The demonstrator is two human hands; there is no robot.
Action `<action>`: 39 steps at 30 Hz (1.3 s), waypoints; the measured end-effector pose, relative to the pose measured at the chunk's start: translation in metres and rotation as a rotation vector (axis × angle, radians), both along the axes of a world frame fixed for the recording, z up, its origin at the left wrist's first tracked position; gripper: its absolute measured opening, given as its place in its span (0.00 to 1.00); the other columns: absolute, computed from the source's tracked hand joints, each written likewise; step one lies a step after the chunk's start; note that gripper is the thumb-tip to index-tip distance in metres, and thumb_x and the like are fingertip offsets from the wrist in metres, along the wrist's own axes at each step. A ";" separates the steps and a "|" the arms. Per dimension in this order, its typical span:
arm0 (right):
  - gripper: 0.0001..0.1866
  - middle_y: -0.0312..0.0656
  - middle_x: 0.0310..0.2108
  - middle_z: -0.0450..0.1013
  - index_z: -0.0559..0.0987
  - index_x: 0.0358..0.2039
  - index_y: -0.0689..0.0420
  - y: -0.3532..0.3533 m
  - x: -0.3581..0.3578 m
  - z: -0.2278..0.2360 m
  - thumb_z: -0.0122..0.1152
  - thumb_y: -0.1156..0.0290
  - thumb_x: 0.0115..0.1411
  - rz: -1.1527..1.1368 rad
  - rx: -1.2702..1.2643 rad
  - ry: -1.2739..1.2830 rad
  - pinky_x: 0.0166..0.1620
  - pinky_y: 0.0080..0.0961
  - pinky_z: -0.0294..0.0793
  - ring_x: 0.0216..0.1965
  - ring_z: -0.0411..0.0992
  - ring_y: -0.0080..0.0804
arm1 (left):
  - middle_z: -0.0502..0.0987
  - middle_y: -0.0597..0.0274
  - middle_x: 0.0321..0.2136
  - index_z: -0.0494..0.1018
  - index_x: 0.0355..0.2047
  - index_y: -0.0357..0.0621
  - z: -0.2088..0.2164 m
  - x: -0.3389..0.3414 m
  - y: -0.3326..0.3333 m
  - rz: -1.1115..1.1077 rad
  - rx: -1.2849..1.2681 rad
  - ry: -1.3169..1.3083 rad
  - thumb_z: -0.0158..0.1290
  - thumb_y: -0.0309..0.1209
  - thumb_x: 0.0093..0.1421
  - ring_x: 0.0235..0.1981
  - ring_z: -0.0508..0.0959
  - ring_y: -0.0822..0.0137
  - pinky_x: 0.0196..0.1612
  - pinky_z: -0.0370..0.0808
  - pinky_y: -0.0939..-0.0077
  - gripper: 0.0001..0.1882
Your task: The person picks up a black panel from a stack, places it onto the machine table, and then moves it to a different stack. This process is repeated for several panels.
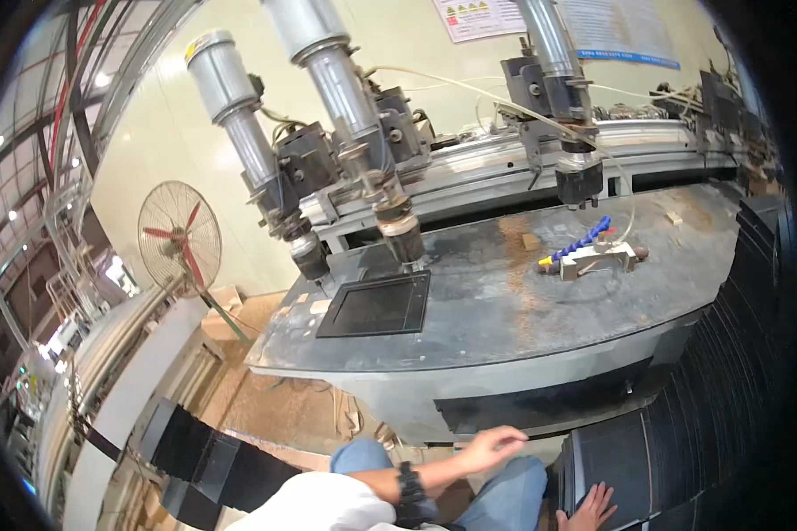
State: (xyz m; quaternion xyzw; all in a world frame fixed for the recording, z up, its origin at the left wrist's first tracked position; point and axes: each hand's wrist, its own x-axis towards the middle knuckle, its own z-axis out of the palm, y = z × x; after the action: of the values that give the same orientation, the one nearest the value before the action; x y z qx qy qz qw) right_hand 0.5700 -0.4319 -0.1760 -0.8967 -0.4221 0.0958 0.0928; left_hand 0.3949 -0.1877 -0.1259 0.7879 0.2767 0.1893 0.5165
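Observation:
My left hand [494, 449], with a black watch on its wrist, is in the air above my knees, its fingers stretched out to the right and nothing in them. My right hand [591, 509] lies with fingers spread on the nearest of the black panels [613, 460] standing in a long row at the right. On the grey machine table [478, 332], a flat black rectangular panel [376, 307] lies beneath the two left spindles. A drill spindle [398, 232] hangs over its far edge. Neither hand touches that panel.
Another spindle [579, 177] hangs over the table's right part, near a metal bracket [598, 261] with a blue segmented hose [583, 241]. Brown dust streaks the tabletop. More black panels [208, 465] are stacked at lower left, and a fan [179, 237] stands behind.

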 end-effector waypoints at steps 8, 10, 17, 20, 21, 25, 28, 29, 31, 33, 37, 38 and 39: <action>0.45 0.50 0.60 0.57 0.61 0.58 0.62 0.011 0.005 -0.050 0.71 0.68 0.39 -0.087 0.226 -0.282 0.63 0.61 0.41 0.64 0.49 0.55 | 0.77 0.53 0.39 0.75 0.41 0.42 0.095 -0.139 0.066 0.450 0.687 0.025 0.57 0.35 0.57 0.43 0.76 0.54 0.47 0.72 0.64 0.14; 0.44 0.48 0.56 0.61 0.63 0.54 0.59 0.008 0.011 -0.067 0.73 0.66 0.34 -0.064 0.276 -0.354 0.60 0.59 0.47 0.61 0.54 0.52 | 0.75 0.51 0.41 0.73 0.42 0.41 0.088 -0.153 0.101 0.520 0.886 0.096 0.58 0.35 0.54 0.45 0.73 0.50 0.48 0.70 0.60 0.17; 0.25 0.46 0.56 0.63 0.69 0.53 0.59 0.050 0.006 -0.022 0.53 0.72 0.52 -0.017 0.403 -0.288 0.55 0.59 0.57 0.59 0.59 0.48 | 0.57 0.54 0.63 0.54 0.64 0.44 0.043 -0.206 0.157 0.600 1.240 0.648 0.60 0.51 0.48 0.66 0.52 0.52 0.65 0.42 0.45 0.47; 0.35 0.44 0.64 0.53 0.61 0.61 0.59 0.035 0.007 -0.037 0.58 0.64 0.53 -0.077 0.206 -0.170 0.62 0.62 0.47 0.66 0.48 0.48 | 0.56 0.56 0.64 0.51 0.65 0.45 0.038 -0.190 0.163 0.512 1.234 0.660 0.57 0.54 0.50 0.66 0.52 0.52 0.65 0.43 0.44 0.48; 0.35 0.44 0.64 0.53 0.61 0.61 0.59 0.025 0.005 -0.038 0.58 0.64 0.53 -0.116 0.199 -0.152 0.62 0.62 0.47 0.66 0.48 0.48 | 0.55 0.56 0.64 0.51 0.65 0.45 0.034 -0.188 0.166 0.505 1.274 0.661 0.56 0.56 0.50 0.66 0.52 0.52 0.65 0.44 0.43 0.49; 0.38 0.43 0.65 0.52 0.59 0.62 0.57 0.015 0.004 -0.045 0.60 0.62 0.52 -0.123 0.136 -0.260 0.62 0.61 0.48 0.66 0.47 0.48 | 0.54 0.55 0.64 0.50 0.65 0.45 0.036 -0.178 0.165 0.459 1.278 0.750 0.54 0.58 0.51 0.66 0.52 0.51 0.64 0.45 0.43 0.49; 0.30 0.44 0.63 0.55 0.64 0.59 0.58 0.026 0.005 -0.048 0.51 0.70 0.54 -0.114 0.195 -0.244 0.61 0.61 0.49 0.66 0.49 0.47 | 0.55 0.52 0.64 0.50 0.65 0.44 0.049 -0.171 0.156 0.472 1.197 0.761 0.60 0.55 0.46 0.66 0.52 0.50 0.64 0.45 0.43 0.52; 0.29 0.44 0.60 0.58 0.65 0.57 0.58 0.032 0.004 -0.045 0.52 0.70 0.52 -0.102 0.256 -0.262 0.60 0.61 0.52 0.63 0.53 0.48 | 0.55 0.51 0.63 0.51 0.65 0.43 0.060 -0.171 0.149 0.480 1.115 0.792 0.62 0.53 0.44 0.66 0.52 0.50 0.64 0.45 0.43 0.53; 0.37 0.44 0.58 0.60 0.66 0.56 0.57 0.051 0.007 -0.021 0.66 0.66 0.43 -0.086 0.221 -0.145 0.57 0.57 0.55 0.60 0.56 0.48 | 0.57 0.50 0.62 0.54 0.63 0.42 0.076 -0.184 0.143 0.517 1.078 0.792 0.65 0.49 0.41 0.65 0.54 0.49 0.64 0.45 0.45 0.53; 0.36 0.44 0.56 0.62 0.67 0.54 0.56 0.049 0.001 -0.007 0.66 0.67 0.41 -0.078 0.352 -0.116 0.60 0.51 0.53 0.59 0.58 0.45 | 0.59 0.49 0.61 0.58 0.61 0.42 0.078 -0.184 0.137 0.519 1.091 0.762 0.66 0.50 0.40 0.64 0.55 0.47 0.63 0.47 0.44 0.50; 0.43 0.47 0.62 0.57 0.60 0.61 0.56 0.029 -0.001 -0.013 0.67 0.74 0.42 -0.205 0.111 -0.047 0.64 0.54 0.46 0.65 0.51 0.48 | 0.58 0.48 0.61 0.56 0.61 0.41 0.087 -0.145 0.124 0.456 1.000 0.760 0.63 0.54 0.43 0.64 0.54 0.47 0.64 0.46 0.42 0.50; 0.48 0.45 0.65 0.53 0.57 0.62 0.57 0.017 0.009 -0.040 0.69 0.76 0.39 -0.165 0.089 -0.124 0.64 0.53 0.44 0.67 0.47 0.47 | 0.57 0.48 0.61 0.56 0.61 0.40 0.086 -0.144 0.127 0.413 0.982 0.712 0.62 0.55 0.44 0.65 0.53 0.48 0.65 0.46 0.43 0.51; 0.41 0.47 0.62 0.59 0.64 0.59 0.59 0.017 0.004 -0.055 0.64 0.81 0.41 -0.166 0.191 -0.322 0.63 0.47 0.52 0.65 0.54 0.46 | 0.57 0.47 0.61 0.55 0.62 0.39 0.070 -0.151 0.129 0.471 1.068 0.648 0.61 0.57 0.45 0.65 0.53 0.48 0.64 0.45 0.43 0.51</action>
State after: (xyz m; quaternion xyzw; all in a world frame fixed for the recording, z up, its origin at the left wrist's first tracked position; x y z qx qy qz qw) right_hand 0.5740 -0.4149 -0.2306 -0.9193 -0.3632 -0.0974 0.1164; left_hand 0.2437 -0.0586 -0.0563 0.8712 0.4506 0.1618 -0.1090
